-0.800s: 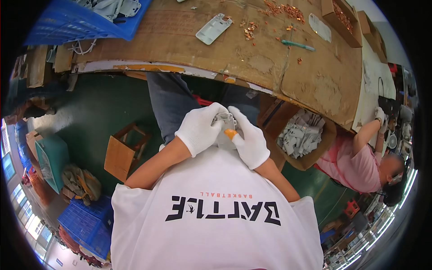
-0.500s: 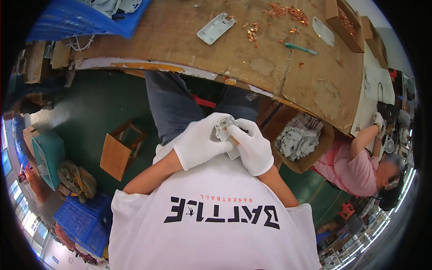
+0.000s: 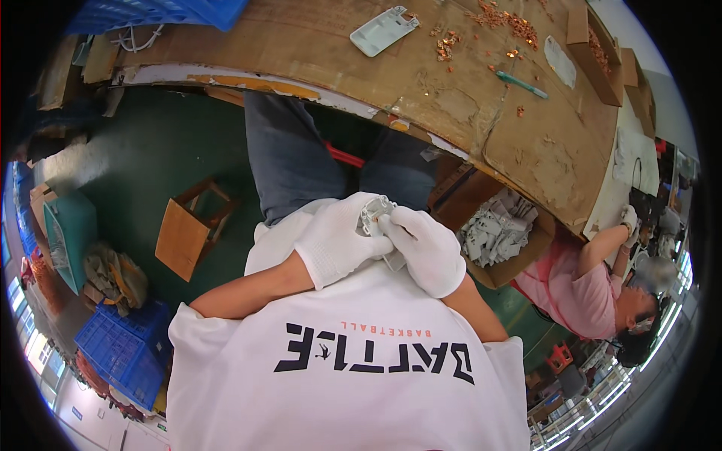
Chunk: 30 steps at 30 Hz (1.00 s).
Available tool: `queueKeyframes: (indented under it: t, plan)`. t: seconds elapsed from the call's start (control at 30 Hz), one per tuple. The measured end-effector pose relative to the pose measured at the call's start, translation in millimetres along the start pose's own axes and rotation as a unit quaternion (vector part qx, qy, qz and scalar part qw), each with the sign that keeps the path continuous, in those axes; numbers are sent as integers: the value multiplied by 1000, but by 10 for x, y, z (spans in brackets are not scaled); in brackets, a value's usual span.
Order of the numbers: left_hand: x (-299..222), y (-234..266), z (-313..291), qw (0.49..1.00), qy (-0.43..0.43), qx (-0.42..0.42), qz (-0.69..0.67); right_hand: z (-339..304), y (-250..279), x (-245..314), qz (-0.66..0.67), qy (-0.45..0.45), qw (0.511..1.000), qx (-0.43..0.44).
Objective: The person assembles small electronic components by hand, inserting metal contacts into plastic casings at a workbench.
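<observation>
Both my hands wear white gloves and meet in front of my shirt. My left hand (image 3: 338, 242) is closed around a light grey plastic housing (image 3: 373, 213), its moulded end showing above the fingers. My right hand (image 3: 427, 252) grips the same housing from the other side, thumb and fingers pressed onto its inner face. Part of the housing shows below, between the hands; the rest is hidden by the gloves. Whether a small part sits under my right fingertips I cannot make out. On the table (image 3: 286, 45) lies a similar light grey plastic housing (image 3: 384, 31).
Small copper-coloured parts (image 3: 447, 46), a teal pen (image 3: 521, 84) and a cardboard box of such parts (image 3: 594, 52) are on the table. A carton of pale plastic pieces (image 3: 498, 229) stands below its edge. A wooden stool (image 3: 183, 239) is at left; a co-worker in pink (image 3: 575, 289) sits at right.
The view has shifted slightly, so the table items appear higher and further right. My right fingers have moved a little over the housing; both hands still hold it.
</observation>
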<state>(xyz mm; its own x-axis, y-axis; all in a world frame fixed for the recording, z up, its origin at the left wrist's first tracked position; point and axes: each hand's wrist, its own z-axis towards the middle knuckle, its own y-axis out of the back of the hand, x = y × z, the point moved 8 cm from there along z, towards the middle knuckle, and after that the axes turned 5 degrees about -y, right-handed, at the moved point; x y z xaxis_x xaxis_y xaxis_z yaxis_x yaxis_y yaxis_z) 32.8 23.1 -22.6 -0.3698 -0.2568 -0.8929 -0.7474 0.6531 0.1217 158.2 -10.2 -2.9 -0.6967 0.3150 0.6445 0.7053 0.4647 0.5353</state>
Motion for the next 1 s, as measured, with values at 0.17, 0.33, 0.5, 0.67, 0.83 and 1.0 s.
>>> queueKeyframes:
  t: [0.17,0.33,0.5,0.67,0.83,1.0]
  plan:
    - [-54,6,20,1000,-3,8,-18,-10,-28,11,-41,92,993,-58]
    - [-55,9,5,1000,-8,-15,23,-125,-33,219,-203,287,928,-123]
    - [-69,18,2,1000,-3,-4,5,-110,-24,261,-203,284,929,-120]
    - [-15,26,10,1000,2,3,28,-88,-56,278,-212,298,926,-99]
    - [-12,-5,-1,998,19,16,55,-82,-80,287,-229,274,933,-48]
    - [-127,41,29,1000,10,0,28,-111,29,237,-180,283,931,-146]
